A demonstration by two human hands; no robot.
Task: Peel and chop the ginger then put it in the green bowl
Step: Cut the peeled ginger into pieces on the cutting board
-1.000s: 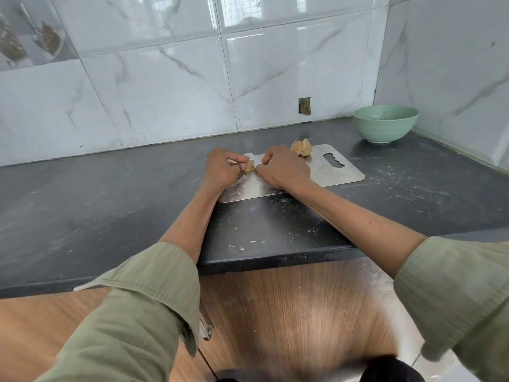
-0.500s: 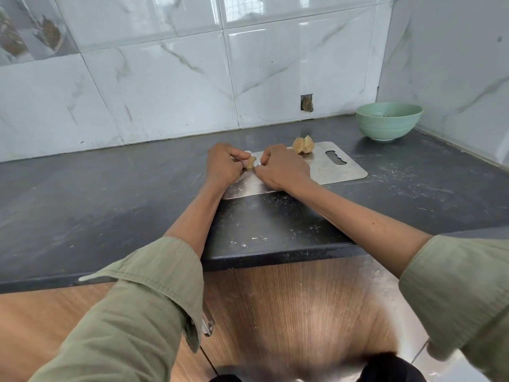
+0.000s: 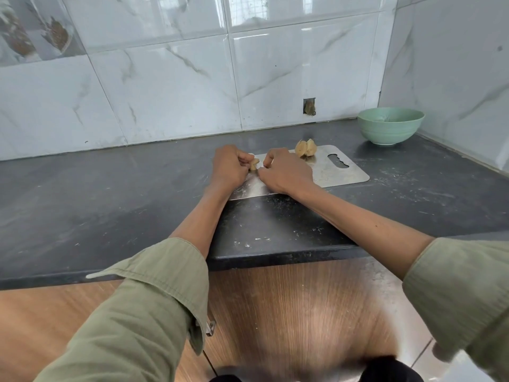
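Observation:
A small tan ginger piece [image 3: 254,164] sits over the left end of the steel cutting board [image 3: 338,175]. My left hand [image 3: 230,168] grips it from the left with curled fingers. From the right, my right hand [image 3: 286,172] has its fingers curled in, and its fingertips pinch at the same piece. Most of the piece is hidden between the two hands. A bigger lump of ginger [image 3: 305,148] lies on the board's far edge, just beyond my right hand. The green bowl [image 3: 391,126] stands in the back right corner.
The board lies on a dark stone counter [image 3: 110,205] with tiled walls behind and to the right. A small hole in the tile [image 3: 309,106] is above the counter. The counter's front edge is near my forearms, with a wooden cabinet front below.
Both hands stay at the small ginger piece with only slight finger movement. The view has shifted a little.

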